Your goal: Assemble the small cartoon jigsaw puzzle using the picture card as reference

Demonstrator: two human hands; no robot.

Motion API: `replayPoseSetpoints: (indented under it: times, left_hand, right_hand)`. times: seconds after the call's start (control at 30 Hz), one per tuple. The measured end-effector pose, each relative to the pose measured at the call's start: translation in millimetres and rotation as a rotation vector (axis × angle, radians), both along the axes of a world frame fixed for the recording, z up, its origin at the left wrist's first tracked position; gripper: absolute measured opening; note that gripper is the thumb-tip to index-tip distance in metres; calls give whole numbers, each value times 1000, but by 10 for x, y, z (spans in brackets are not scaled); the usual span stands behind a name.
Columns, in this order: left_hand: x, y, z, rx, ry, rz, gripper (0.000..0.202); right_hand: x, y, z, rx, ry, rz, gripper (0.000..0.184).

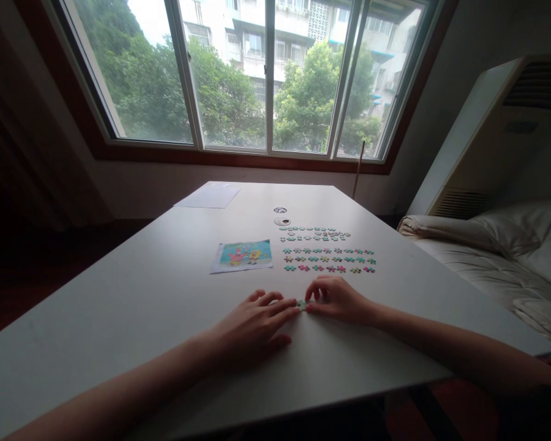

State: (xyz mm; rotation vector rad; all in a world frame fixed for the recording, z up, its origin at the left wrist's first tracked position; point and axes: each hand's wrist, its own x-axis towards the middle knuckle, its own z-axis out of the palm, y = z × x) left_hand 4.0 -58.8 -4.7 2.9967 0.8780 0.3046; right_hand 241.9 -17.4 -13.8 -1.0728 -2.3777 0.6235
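A small greenish jigsaw puzzle piece (302,304) lies on the white table between my two hands. My left hand (266,315) rests flat with its fingers stretched out, the fingertips touching the left side of the piece. From the right, my right hand (333,298) pinches the piece's edge between thumb and forefinger, its other fingers curled. Beyond my hands, loose jigsaw pieces (327,260) lie in several rows, coloured teal, pink and yellow. To their left is a picture sheet (245,255) with cartoon figures on a teal ground.
Two small round items (282,221) sit behind the rows. White paper (209,196) lies at the table's (133,294) far left corner. A cream padded sofa (468,251) stands along the right, near a tall floor unit (487,128). A window (266,79) is beyond.
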Motion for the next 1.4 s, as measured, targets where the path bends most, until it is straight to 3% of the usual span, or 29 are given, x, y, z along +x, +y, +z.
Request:
replayPoseSetpoints:
  times: [1.17,1.4]
  left_hand:
    - [66,56,6,67,20,-46,29]
    - [-9,-2,21,76,24,-39,38]
  right_hand:
    - [3,-22,-19,5,43,24,18]
    - [5,-34,-17,25,20,28,17]
